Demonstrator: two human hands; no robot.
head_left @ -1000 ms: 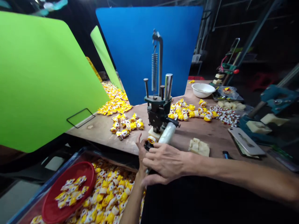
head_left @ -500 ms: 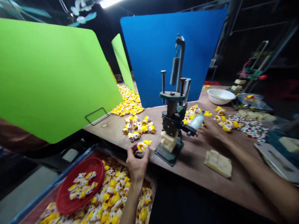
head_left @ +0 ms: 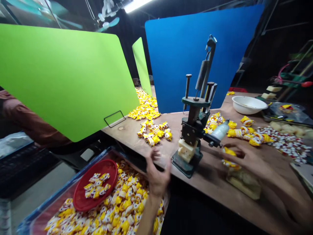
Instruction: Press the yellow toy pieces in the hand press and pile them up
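Note:
A small green metal hand press point(head_left: 194, 125) stands on the wooden table, with a tall spring and a white-gripped handle point(head_left: 220, 131) pointing right. Pale blocks point(head_left: 186, 150) are stacked at its base. My right hand point(head_left: 246, 160) curls around yellow-and-white wrapped sweets point(head_left: 229, 158), just right of the handle and above a pale block point(head_left: 244, 186). My left hand point(head_left: 157, 174) is blurred at the table's front edge, left of the press base. Its fingers are spread, and nothing shows in them.
A blue-rimmed tray point(head_left: 73, 195) heaped with wrapped sweets holds a red plate point(head_left: 94, 184) below the table edge. Loose sweets lie in piles on the table. A white bowl point(head_left: 248, 105) stands at the back right. Green and blue boards rise behind. A person's sleeve point(head_left: 24, 117) shows at left.
My left hand has opened and no longer shows the wrapped sweet. My right hand has moved off the press handle and now closes on yellow sweets. The view has swung left.

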